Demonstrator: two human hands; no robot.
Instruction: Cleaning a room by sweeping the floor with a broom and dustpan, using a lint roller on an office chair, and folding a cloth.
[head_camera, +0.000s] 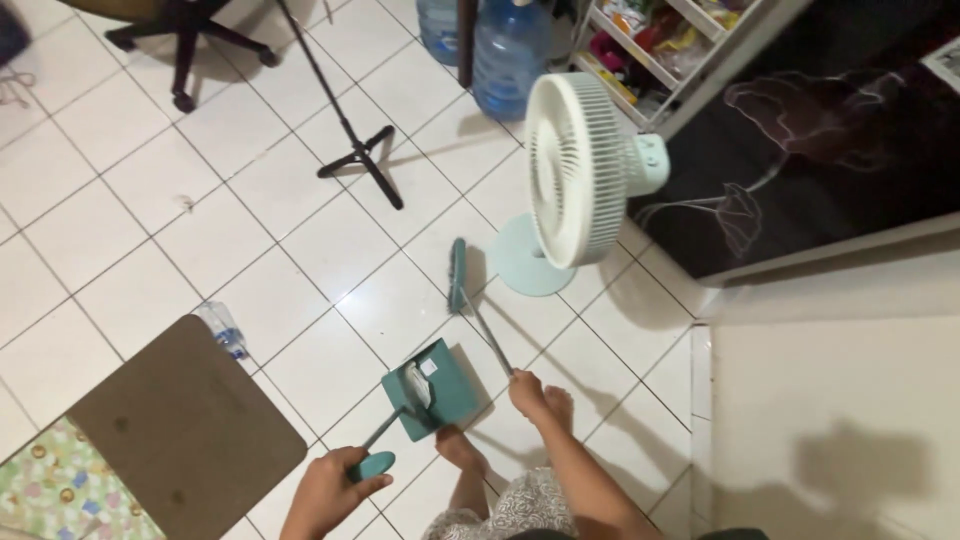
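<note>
The left hand (325, 490) has its fingers wrapped tight round the handle of a teal dustpan (432, 388) that sits on the white tiled floor (130, 180) by a bare foot (462, 452). Some white scraps lie in it. The right hand (524, 392) is closed round the thin stick of a teal broom (458, 275), whose brush rests near the fan (572, 170). To do this well, I think the pan's lip should stay flat down. A clear bottle (222, 328) lies beside a brown board (185, 425). Two big blue water jugs (508, 50) stand up top.
</note>
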